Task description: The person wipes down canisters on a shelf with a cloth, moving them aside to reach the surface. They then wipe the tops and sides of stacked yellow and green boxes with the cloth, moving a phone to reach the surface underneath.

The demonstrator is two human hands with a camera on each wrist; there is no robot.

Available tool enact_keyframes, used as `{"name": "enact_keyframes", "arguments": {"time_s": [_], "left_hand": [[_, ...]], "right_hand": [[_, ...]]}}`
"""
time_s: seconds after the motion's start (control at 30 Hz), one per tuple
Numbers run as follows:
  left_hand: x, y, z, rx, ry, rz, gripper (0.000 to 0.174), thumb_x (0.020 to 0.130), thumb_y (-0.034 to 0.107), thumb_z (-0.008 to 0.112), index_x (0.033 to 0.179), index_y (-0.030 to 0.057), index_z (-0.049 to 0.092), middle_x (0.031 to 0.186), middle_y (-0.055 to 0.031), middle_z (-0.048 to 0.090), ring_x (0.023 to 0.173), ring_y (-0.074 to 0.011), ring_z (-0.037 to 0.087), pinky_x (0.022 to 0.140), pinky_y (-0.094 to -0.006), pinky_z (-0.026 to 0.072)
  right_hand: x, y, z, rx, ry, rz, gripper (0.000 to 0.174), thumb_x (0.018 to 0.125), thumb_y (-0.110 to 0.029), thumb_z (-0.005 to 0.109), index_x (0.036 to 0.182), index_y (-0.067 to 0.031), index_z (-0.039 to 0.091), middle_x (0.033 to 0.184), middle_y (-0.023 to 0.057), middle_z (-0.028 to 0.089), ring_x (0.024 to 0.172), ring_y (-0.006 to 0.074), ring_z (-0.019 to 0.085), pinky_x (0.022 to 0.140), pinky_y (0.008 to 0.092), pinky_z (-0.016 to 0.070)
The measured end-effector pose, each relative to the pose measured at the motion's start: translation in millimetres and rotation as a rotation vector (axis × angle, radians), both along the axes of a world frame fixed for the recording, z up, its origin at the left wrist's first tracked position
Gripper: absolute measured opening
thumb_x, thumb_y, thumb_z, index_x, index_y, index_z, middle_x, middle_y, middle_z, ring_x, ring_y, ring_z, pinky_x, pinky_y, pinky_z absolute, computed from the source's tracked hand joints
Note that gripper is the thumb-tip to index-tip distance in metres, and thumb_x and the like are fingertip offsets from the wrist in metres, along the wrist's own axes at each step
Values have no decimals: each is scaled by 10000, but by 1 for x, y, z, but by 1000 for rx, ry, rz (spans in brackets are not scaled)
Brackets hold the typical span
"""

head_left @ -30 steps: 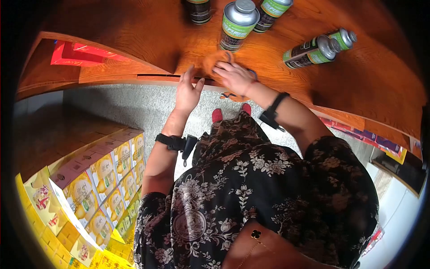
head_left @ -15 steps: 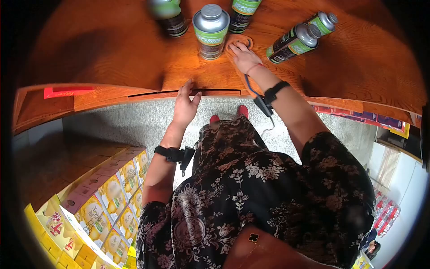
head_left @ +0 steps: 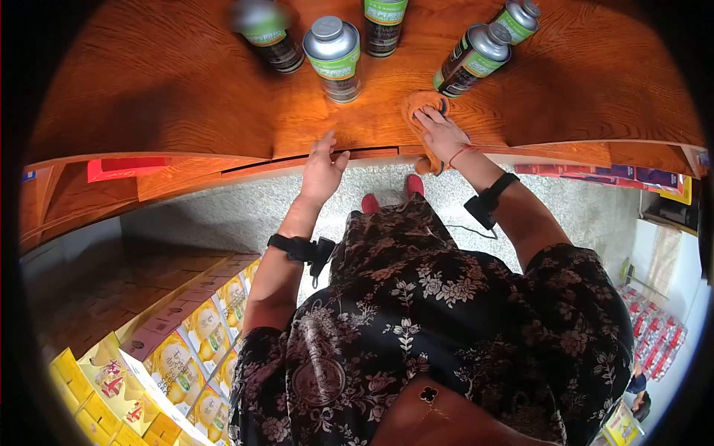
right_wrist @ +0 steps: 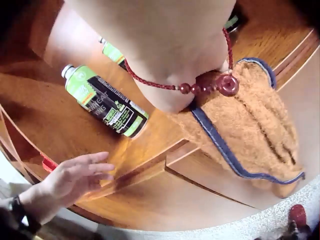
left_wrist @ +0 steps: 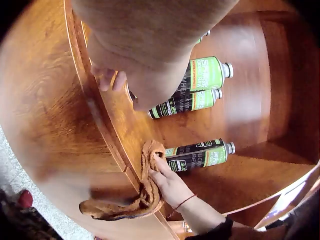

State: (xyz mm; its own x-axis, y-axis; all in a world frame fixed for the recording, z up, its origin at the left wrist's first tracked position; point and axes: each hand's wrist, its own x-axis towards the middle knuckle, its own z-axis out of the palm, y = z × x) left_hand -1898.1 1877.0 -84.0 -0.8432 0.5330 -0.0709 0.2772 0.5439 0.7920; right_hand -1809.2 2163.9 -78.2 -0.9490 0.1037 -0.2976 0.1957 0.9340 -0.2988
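Under the straight-fingered right hand (head_left: 444, 139), the orange cloth (right_wrist: 255, 127) crosses the front edge of the tabletop (head_left: 296, 123), the loosely spread left hand (head_left: 322, 172) farther off.

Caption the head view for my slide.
Right hand on an orange cloth, left hand near the front edge of the wooden tabletop, five green-and-black cone-top cans beyond.
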Motion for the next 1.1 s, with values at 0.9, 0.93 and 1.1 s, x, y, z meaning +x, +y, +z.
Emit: {"name": "enact_keyframes", "arguments": {"time_s": [0.9, 0.93, 1.1], "left_hand": [[60, 161, 71, -68, 114, -127, 622, 830, 247, 656, 1349, 8, 408, 1204, -233, 547, 1120, -346, 540, 944, -388, 434], [62, 162, 71, -72, 132, -126, 623, 830, 246, 654, 1351, 11, 407, 1204, -233, 546, 1118, -348, 540, 945, -389, 433], [73, 154, 80, -134, 23, -123, 646, 841, 262, 622, 1376, 4, 368, 1310, -285, 461, 1255, -411, 410, 1040, -411, 357]], "right_hand": [[29, 110, -16, -37, -23, -342, 544, 912, -160, 417, 1441, -202, 295, 1505, 72, 267, 1236, 317, 473, 998, 409, 421], [16, 115, -14, -35, -30, -379, 545, 912, -147, 407, 1443, -195, 292, 1516, 72, 238, 1255, 319, 455, 1008, 418, 412], [-4, 125, 2, -50, -71, -429, 552, 904, -116, 396, 1443, -171, 290, 1515, 90, 197, 1253, 339, 458, 988, 454, 425]]}}
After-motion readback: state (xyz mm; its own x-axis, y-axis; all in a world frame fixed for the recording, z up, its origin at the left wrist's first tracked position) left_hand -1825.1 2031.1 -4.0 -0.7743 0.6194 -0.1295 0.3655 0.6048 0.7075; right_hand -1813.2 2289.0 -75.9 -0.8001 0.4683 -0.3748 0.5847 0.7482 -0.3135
